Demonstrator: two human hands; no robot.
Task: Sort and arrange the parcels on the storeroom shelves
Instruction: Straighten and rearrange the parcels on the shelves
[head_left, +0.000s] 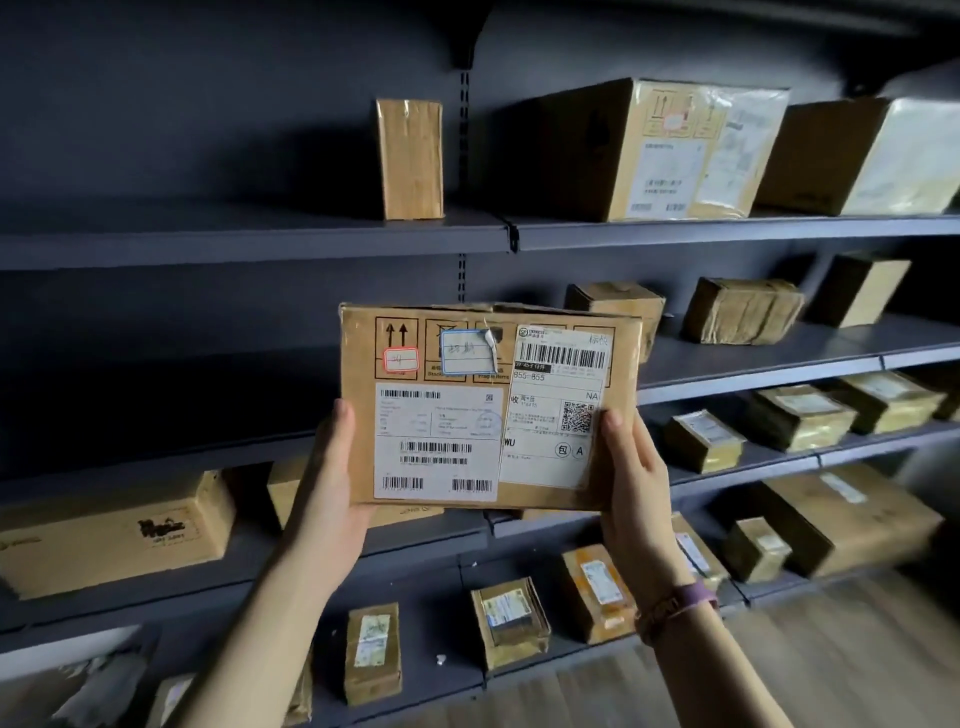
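Spanning the whole view, dark metal shelves (260, 244) are carrying cardboard boxes on several levels. A large box (639, 150) is sitting on the top shelf, right of the upright post, with a second box (857, 156) just beside it at the right edge. A long box (114, 530) is lying on a lower shelf at the left.

The parcel (488, 405) is being held up in front of the shelves at the centre of the view, its labelled face turned toward the camera. Two white labels are covering the lower part of this face. A red-edged sticker and a blue-edged sticker are sitting near its top.

The left hand (332, 483) is gripping the parcel's lower left corner, thumb lying along the front edge and fingers passing behind. The right hand (634, 488) is gripping the lower right corner, thumb pressing on the right label and fingers hidden behind.

A slim box (410, 158) is standing upright on the top shelf, left of the post. A purple wristband (680, 605) is circling the right wrist.
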